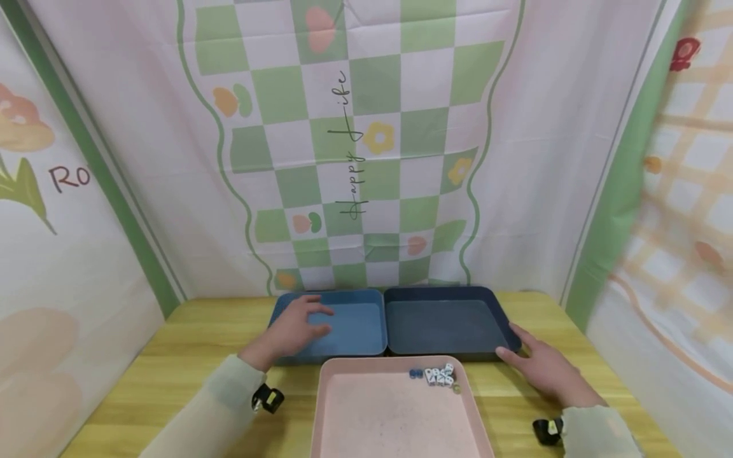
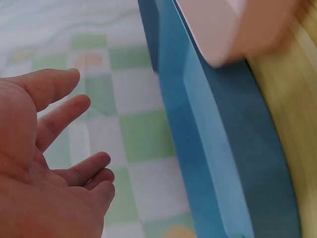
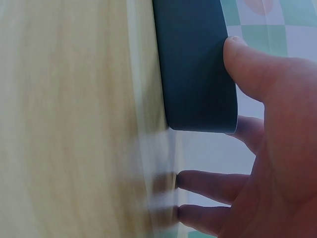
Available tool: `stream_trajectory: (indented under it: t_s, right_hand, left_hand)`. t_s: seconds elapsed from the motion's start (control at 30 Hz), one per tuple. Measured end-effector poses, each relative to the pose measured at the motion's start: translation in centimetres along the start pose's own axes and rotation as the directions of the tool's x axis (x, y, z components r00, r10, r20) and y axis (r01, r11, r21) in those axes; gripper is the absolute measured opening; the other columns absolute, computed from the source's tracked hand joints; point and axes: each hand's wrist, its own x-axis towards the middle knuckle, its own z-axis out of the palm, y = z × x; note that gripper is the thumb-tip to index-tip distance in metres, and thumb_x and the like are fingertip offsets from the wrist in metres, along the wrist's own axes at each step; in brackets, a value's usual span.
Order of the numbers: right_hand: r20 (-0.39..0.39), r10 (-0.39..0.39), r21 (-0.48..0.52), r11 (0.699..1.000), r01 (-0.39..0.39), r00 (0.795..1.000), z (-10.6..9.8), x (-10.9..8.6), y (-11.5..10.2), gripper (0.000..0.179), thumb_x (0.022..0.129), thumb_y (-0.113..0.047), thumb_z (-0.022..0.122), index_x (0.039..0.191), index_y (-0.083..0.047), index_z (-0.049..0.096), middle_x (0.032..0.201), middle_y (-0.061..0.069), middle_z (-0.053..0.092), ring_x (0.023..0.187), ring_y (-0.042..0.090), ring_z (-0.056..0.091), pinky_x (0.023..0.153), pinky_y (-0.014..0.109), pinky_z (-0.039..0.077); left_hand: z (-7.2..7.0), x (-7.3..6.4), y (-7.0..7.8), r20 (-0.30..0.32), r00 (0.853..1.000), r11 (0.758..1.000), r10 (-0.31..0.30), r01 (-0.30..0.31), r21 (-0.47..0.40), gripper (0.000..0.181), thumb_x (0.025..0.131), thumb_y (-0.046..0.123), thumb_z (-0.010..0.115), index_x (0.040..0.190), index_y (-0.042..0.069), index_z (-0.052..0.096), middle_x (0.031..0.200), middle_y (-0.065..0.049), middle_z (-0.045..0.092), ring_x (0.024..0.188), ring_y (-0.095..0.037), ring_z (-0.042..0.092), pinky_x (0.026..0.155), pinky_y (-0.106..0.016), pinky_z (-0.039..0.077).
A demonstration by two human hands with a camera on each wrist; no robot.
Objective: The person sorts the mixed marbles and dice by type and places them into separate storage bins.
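My left hand (image 1: 291, 327) hovers over the left side of a blue tray (image 1: 349, 318), fingers spread and nothing held. In the left wrist view the left palm and bent fingers (image 2: 74, 171) are apart from the tray wall (image 2: 252, 134). At the near right corner of a dark navy tray (image 1: 446, 324), my right hand (image 1: 541, 366) pinches the rim between thumb and index finger. The right wrist view shows the thumb (image 3: 252, 69) on the rim of the navy tray (image 3: 195, 69), the index finger partly hidden behind the corner and the other fingers spread below.
Nearer than both trays lies a pink tray (image 1: 395, 426). White dice (image 1: 439, 376), small blue pieces (image 1: 415, 374) and a yellowish piece (image 1: 456, 387) cluster in its far right corner. A wood-grain table (image 1: 160, 375) carries everything, with a patterned cloth (image 1: 378, 191) hanging behind.
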Motion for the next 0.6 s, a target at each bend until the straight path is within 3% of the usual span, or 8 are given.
stream_trajectory:
  t_s: [0.3,0.43,0.6]
  right_hand:
    - [-0.005,-0.005,0.005,1.000,0.005,1.000,0.2,-0.1,-0.2,0.096,0.097,-0.067,0.043,0.157,0.002,0.016,0.140,0.042,0.038,0.122,0.063,0.040,0.087,0.075,0.037]
    - [-0.004,-0.010,0.000,1.000,0.010,1.000,0.2,0.0,0.0,0.095,0.098,-0.067,0.042,0.157,0.002,0.015,0.139,0.041,0.041,0.121,0.063,0.042,0.085,0.076,0.037]
    - [-0.008,-0.018,0.001,1.000,0.018,1.000,0.3,0.0,0.3,0.095,0.098,-0.066,0.042,0.157,0.002,0.015,0.139,0.040,0.042,0.121,0.062,0.041,0.086,0.076,0.036]
  left_hand:
    - [2.0,0.6,3.6,0.099,0.992,0.996,0.073,-0.078,0.045,0.025,0.095,0.022,0.069,0.120,0.018,0.073,0.153,-0.015,0.037,0.139,-0.040,0.033,0.105,-0.056,0.037]
    - [3.5,1.0,5.2,0.155,0.982,0.991,0.110,-0.121,0.064,0.026,0.096,0.021,0.068,0.121,0.017,0.073,0.153,-0.014,0.037,0.139,-0.039,0.033,0.106,-0.055,0.036]
    - [5.7,1.4,7.2,0.214,0.968,0.976,0.134,-0.166,0.138,0.024,0.096,0.022,0.068,0.119,0.023,0.074,0.154,-0.012,0.036,0.142,-0.034,0.031,0.107,-0.051,0.038]
